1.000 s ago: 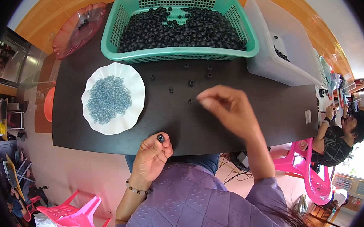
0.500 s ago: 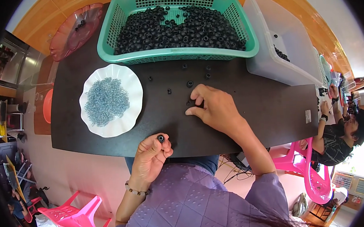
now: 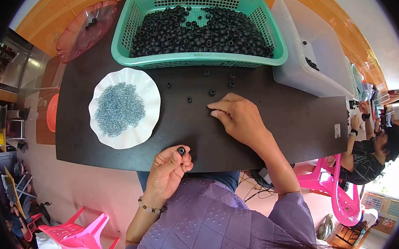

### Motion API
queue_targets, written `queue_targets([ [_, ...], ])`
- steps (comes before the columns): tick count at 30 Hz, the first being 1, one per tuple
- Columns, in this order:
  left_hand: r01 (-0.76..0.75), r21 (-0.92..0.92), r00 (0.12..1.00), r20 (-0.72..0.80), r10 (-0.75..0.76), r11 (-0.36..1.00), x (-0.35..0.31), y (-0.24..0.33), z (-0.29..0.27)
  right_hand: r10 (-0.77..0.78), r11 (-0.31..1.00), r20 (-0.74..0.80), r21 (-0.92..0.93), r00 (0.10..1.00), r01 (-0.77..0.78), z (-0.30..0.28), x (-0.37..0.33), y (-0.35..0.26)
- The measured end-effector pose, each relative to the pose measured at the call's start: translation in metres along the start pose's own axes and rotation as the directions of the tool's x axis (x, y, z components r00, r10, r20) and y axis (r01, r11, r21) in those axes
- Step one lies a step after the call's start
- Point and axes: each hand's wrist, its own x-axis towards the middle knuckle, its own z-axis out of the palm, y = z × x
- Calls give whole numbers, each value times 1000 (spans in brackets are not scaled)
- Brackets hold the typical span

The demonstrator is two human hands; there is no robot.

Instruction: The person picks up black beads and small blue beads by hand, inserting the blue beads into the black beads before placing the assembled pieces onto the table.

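Note:
Just over the table's near edge, my left hand [image 3: 164, 173] pinches a small round black part [image 3: 181, 150], its hole facing up. Farther right, the thumb and fingers of my right hand [image 3: 244, 120] are closed on another small black part [image 3: 209, 111], mostly covered by the fingertips. Several like it lie loose on the dark table beyond that hand, the closest being a black part [image 3: 212, 92]. To the left, a white wavy-edged plate [image 3: 154, 104] holds a heap of small clear bluish pieces [image 3: 119, 109].
A green plastic basket [image 3: 199, 56] full of black parts stands at the back. Right of it is a translucent bin [image 3: 314, 81] with a few black parts. A reddish clear dish [image 3: 71, 41] sits back left. Pink chairs [image 3: 83, 234] flank me; a person [image 3: 372, 151] works at the right.
The fingers of my right hand have closed on the small black part that lay between them. My left hand keeps its pinch on its own part. The view has shifted slightly.

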Motion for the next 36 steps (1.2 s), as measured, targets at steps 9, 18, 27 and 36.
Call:
queue_targets([
  [9, 5, 15, 1000, 4, -5, 1000, 0, 1, 1, 168, 943, 94, 274, 981, -188, -1, -2, -7],
  [18, 18, 70, 999, -36, -15, 997, 1, 1, 8, 241, 324, 344, 853, 908, -409, -9, -23, -18],
  [27, 26, 131, 998, -56, -19, 991, 2, 2, 17, 209, 79, 299, 944, 931, -320, -1, -43, -29],
  [36, 19, 148, 1000, -9, -18, 989, 6, -1, 23, 236, 58, 252, 960, 938, -272, -1, -52, -38],
])
